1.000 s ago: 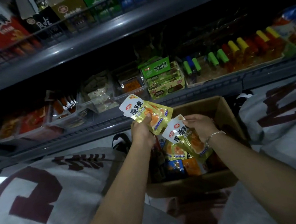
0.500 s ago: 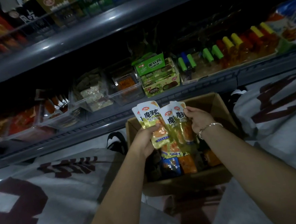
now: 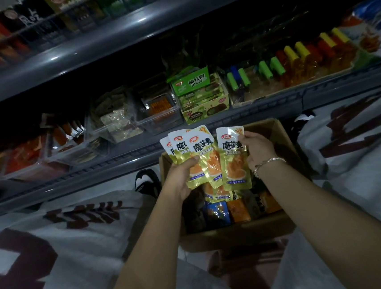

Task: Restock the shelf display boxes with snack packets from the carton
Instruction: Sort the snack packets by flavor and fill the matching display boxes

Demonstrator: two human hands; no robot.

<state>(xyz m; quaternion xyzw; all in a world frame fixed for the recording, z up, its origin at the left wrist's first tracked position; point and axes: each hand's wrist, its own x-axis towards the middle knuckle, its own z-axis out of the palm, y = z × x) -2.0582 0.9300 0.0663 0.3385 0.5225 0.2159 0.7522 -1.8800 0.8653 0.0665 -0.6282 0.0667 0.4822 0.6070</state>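
Yellow-and-white foil snack packets [image 3: 194, 158], apart a second ago, are being fanned together above the brown cardboard carton [image 3: 239, 229], gripped by the left hand [image 3: 181, 178], one pinched by the right hand [image 3: 258, 149], readying shelf loading.

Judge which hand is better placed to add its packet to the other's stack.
Right. The right hand pinches one packet by its edge, beside the fan that the left hand grips. The left is full, so it likely just receives.
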